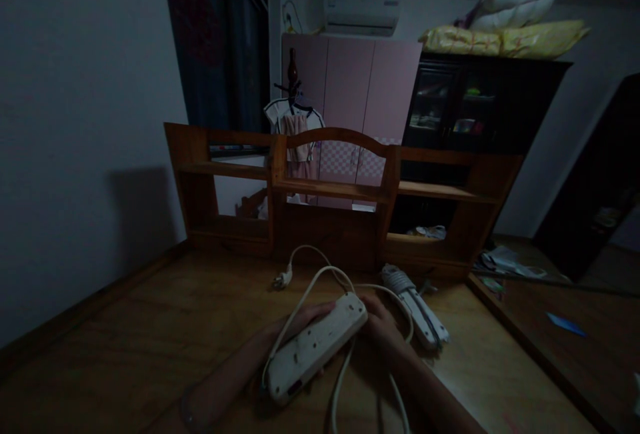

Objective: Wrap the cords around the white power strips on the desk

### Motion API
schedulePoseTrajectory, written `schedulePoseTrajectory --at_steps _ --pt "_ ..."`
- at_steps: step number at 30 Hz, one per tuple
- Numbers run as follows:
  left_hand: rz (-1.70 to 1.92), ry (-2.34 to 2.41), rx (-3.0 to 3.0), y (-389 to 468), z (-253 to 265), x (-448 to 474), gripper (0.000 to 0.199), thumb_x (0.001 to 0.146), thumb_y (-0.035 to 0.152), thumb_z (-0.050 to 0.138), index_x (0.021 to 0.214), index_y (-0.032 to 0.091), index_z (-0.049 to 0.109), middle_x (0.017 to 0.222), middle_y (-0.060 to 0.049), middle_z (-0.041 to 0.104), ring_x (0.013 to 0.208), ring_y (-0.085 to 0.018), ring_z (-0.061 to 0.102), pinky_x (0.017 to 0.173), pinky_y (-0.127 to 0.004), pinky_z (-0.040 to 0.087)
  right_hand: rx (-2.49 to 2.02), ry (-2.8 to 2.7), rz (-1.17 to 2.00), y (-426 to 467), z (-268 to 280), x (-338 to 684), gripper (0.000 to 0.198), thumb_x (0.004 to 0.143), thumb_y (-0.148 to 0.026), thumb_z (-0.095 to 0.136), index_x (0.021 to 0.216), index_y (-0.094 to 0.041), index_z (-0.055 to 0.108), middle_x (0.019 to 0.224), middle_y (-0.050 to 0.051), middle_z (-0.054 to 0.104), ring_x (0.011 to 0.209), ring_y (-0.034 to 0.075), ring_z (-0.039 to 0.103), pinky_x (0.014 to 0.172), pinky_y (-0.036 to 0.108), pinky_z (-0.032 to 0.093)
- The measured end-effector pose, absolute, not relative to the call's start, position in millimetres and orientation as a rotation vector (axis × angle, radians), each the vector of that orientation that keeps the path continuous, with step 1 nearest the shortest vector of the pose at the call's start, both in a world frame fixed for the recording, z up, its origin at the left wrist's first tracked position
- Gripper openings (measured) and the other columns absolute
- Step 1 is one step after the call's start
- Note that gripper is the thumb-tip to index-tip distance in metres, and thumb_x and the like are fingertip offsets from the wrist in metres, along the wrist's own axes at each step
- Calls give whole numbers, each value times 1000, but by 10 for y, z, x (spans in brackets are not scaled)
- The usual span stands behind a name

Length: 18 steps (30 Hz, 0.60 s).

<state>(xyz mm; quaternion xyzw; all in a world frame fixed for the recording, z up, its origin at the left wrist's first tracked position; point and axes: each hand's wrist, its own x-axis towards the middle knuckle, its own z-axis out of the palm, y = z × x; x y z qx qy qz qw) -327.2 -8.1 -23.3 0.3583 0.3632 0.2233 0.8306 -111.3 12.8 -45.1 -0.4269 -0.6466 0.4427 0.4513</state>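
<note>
A white power strip (316, 346) is held tilted above the wooden desktop, with its far end towards the right. My left hand (306, 317) is closed around it from the left, some fingers hidden behind and beneath. At the far end, my right hand (381, 325) is closed against the strip, its fingertips mostly out of sight. A white cord (320, 275) loops over the strip and hangs down between my arms. The plug (283, 279) lies on the desktop beyond my left hand. To the right rests a second power strip (424, 317) with its grey cord coiled around one end.
A wooden shelf unit (330, 189) stands along the desk's back edge. The left side meets a white wall (90, 154). On the right, a raised wooden ledge (530, 347) borders a lower brown surface with a blue card (566, 325) on it.
</note>
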Motion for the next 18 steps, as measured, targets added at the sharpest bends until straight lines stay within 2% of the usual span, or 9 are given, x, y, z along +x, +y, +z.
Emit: schedulePoseTrajectory --at_steps 2,4,6,9,12,15,16,18 --pt "467 747 754 -25 -264 -3288 61 76 65 50 103 12 61 79 -16 69 54 -25 65 46 -37 54 -1075 -1472 1170 146 -472 -1143 29 80 -44 51 95 -20 59 82 3 65 71 18 63 62 27 49" --pt "546 772 730 27 -304 -3334 60 78 65 49 104 12 61 80 -15 70 54 -24 65 45 -35 53 -1099 -1398 1206 136 -447 -1156 35 84 -52 44 93 -20 55 66 -1 57 51 14 53 48 24 42" --pt "713 826 686 58 -323 -3394 55 79 61 51 105 13 61 78 -12 70 56 -24 66 46 -32 52 -1136 -1450 1133 92 -371 -1150 40 88 -56 35 92 -20 53 60 -3 52 45 13 47 44 24 38" --pt "941 871 632 75 -279 -3455 52 79 59 53 106 15 61 73 -9 70 55 -22 66 46 -28 50 -1182 -1731 722 1 -183 -1104 39 91 -52 34 94 -20 56 73 3 59 63 17 56 60 28 45" --pt "1009 899 623 98 -190 -3440 51 78 58 54 104 15 63 69 -9 69 57 -22 65 45 -27 49 -1269 -1929 179 -22 31 -938 32 93 -43 36 95 -21 59 94 8 61 85 21 58 76 31 43" --pt "1010 908 624 141 -157 -3387 47 78 57 57 100 15 63 68 -8 68 57 -22 66 47 -28 50 -1454 -1881 -204 73 149 -568 28 93 -37 37 103 -21 58 105 11 58 95 24 56 80 33 42" --pt "998 909 625 154 -165 -3374 47 77 57 57 97 15 63 67 -8 68 56 -22 65 47 -28 50 -1525 -1865 -275 122 149 -414 28 92 -36 39 108 -21 56 108 12 57 99 25 55 81 33 41" --pt "958 909 633 172 -198 -3361 48 76 59 57 93 14 63 64 -6 67 52 -20 64 45 -27 50 -1739 -1848 -313 225 95 -123 31 90 -35 42 112 -18 55 103 15 59 94 27 57 75 34 42"
